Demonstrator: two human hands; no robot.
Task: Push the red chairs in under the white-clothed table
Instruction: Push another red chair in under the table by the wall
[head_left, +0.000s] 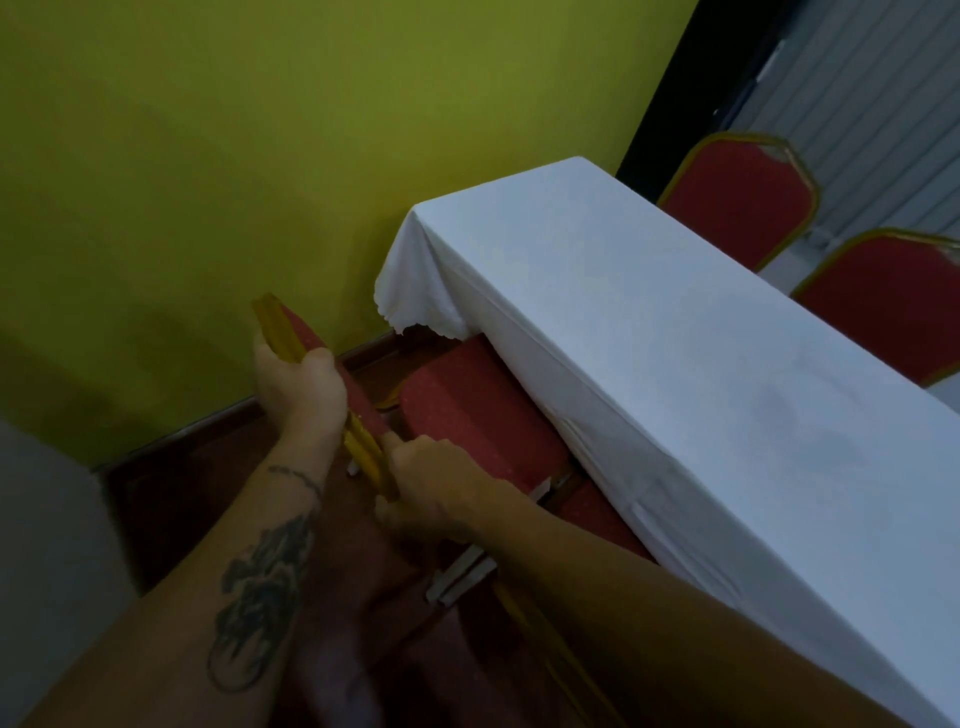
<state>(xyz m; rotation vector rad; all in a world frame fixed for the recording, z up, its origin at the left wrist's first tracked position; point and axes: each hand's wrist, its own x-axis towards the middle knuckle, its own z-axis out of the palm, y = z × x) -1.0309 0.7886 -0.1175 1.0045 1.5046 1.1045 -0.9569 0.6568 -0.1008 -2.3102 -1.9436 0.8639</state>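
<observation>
A long table under a white cloth (649, 332) runs from the centre to the lower right. A red chair with a gold frame stands at its near side; its seat (467, 410) is partly under the cloth's edge. Both hands hold the top of its backrest (317, 332): my left hand (298, 384) wraps the gold rail toward its far end, my right hand (431, 483) grips the nearer end. A second red chair seat (597, 514) shows beside it, mostly hidden by my right forearm.
Two more red chairs (737, 197) (893, 306) stand at the table's far side. A yellow-green wall (260, 156) with a dark skirting board (218, 415) is close behind the held chair. Dark red floor lies below.
</observation>
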